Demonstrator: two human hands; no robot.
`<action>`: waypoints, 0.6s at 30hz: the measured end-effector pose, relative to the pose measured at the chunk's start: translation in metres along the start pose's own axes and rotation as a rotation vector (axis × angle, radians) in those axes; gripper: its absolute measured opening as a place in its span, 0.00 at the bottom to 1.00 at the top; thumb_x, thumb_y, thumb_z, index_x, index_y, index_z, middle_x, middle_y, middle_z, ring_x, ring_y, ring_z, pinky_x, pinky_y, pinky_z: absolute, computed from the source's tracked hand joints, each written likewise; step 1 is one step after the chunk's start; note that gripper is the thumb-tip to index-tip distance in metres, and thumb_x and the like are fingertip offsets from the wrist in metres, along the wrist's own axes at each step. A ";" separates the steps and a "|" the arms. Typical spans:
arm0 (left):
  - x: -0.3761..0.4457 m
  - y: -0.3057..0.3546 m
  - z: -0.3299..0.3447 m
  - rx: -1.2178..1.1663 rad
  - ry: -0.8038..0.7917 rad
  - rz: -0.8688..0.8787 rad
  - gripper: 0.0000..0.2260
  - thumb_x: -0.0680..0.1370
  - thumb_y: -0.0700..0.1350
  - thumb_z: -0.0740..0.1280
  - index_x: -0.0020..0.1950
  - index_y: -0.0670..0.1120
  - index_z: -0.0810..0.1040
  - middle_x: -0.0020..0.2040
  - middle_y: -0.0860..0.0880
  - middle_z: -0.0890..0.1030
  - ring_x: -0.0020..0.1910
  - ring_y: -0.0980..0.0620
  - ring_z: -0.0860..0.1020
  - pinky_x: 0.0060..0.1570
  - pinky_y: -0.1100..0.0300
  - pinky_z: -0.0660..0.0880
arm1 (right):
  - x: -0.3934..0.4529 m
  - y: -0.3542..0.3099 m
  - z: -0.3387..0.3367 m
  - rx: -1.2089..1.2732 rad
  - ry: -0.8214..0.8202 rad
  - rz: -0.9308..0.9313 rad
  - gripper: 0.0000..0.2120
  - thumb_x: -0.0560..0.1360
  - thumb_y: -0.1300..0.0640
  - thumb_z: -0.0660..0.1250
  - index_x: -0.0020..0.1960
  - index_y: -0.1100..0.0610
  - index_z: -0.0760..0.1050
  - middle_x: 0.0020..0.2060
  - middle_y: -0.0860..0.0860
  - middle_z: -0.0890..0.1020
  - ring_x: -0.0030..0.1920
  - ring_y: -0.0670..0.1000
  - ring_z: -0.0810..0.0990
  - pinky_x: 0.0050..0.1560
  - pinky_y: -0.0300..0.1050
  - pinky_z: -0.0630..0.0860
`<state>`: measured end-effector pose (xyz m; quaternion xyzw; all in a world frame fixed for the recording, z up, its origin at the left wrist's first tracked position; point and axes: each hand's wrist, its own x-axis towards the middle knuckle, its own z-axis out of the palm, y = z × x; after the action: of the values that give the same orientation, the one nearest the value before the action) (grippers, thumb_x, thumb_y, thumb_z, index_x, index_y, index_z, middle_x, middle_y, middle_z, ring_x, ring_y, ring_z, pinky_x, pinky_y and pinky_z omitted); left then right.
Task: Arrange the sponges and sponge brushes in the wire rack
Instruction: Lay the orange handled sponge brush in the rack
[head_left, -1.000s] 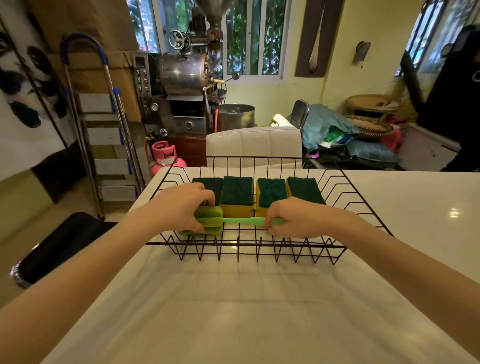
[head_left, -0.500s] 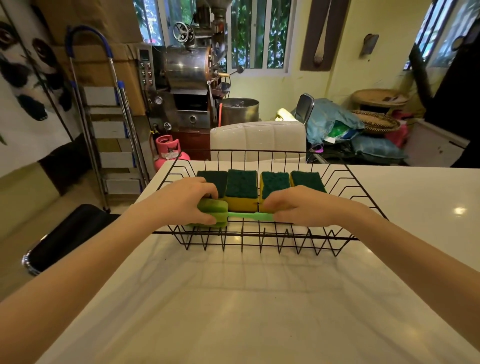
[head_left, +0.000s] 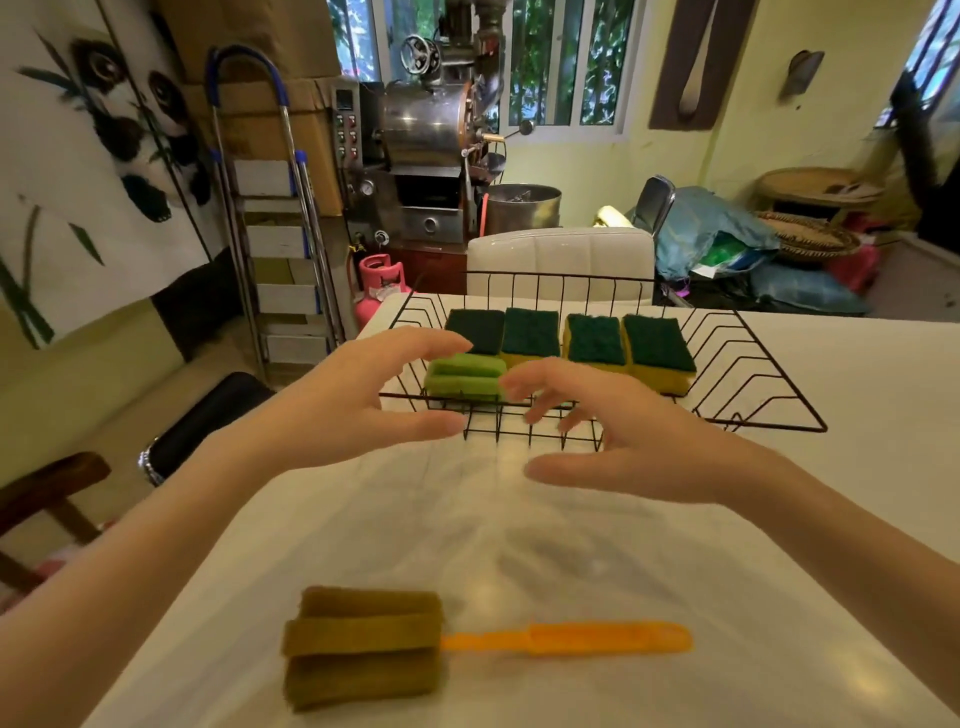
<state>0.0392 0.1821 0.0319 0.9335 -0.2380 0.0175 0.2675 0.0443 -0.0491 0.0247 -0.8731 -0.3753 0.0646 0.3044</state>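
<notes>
A black wire rack (head_left: 769, 384) stands on the white table. Several yellow sponges with dark green scouring tops (head_left: 595, 340) lie in a row along its back. A green sponge brush (head_left: 464, 378) lies in the rack's front left, its handle hidden behind my right hand. My left hand (head_left: 363, 400) hovers open just left of the brush head. My right hand (head_left: 623, 436) hovers open over the rack's front edge. Both hands hold nothing. An orange-handled sponge brush (head_left: 363, 644) with an olive head lies on the table near me.
The white table (head_left: 857, 467) stretches to the right. A white chair back (head_left: 558, 260) stands behind the rack. A stepladder (head_left: 275, 208), a pink gas cylinder (head_left: 382, 283) and a metal roasting machine (head_left: 431, 156) stand beyond the table's left side.
Both hands have let go of the green sponge brush and drawn back from the rack with fingers spread. The view has tilted down, bringing the orange-handled brush into sight.
</notes>
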 end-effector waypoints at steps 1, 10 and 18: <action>-0.008 0.003 0.001 -0.006 -0.030 0.000 0.30 0.64 0.67 0.64 0.65 0.64 0.61 0.63 0.66 0.67 0.62 0.67 0.66 0.58 0.66 0.65 | -0.004 -0.004 0.006 -0.015 -0.047 0.011 0.29 0.70 0.49 0.69 0.67 0.44 0.61 0.62 0.41 0.71 0.57 0.39 0.73 0.57 0.42 0.75; -0.054 0.009 0.030 -0.109 -0.367 -0.077 0.33 0.62 0.60 0.69 0.63 0.68 0.57 0.67 0.63 0.64 0.64 0.62 0.66 0.61 0.65 0.66 | -0.025 -0.015 0.043 -0.172 -0.359 0.129 0.29 0.66 0.45 0.72 0.63 0.43 0.65 0.55 0.43 0.71 0.53 0.43 0.71 0.54 0.42 0.73; -0.074 0.000 0.044 -0.062 -0.543 -0.094 0.27 0.61 0.61 0.70 0.55 0.70 0.61 0.59 0.65 0.68 0.59 0.60 0.68 0.59 0.64 0.70 | -0.036 -0.020 0.054 -0.252 -0.407 0.178 0.21 0.68 0.48 0.71 0.58 0.44 0.70 0.48 0.45 0.75 0.48 0.46 0.73 0.50 0.44 0.74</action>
<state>-0.0304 0.1917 -0.0173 0.9054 -0.2578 -0.2532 0.2228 -0.0117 -0.0375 -0.0117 -0.9027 -0.3556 0.2184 0.1047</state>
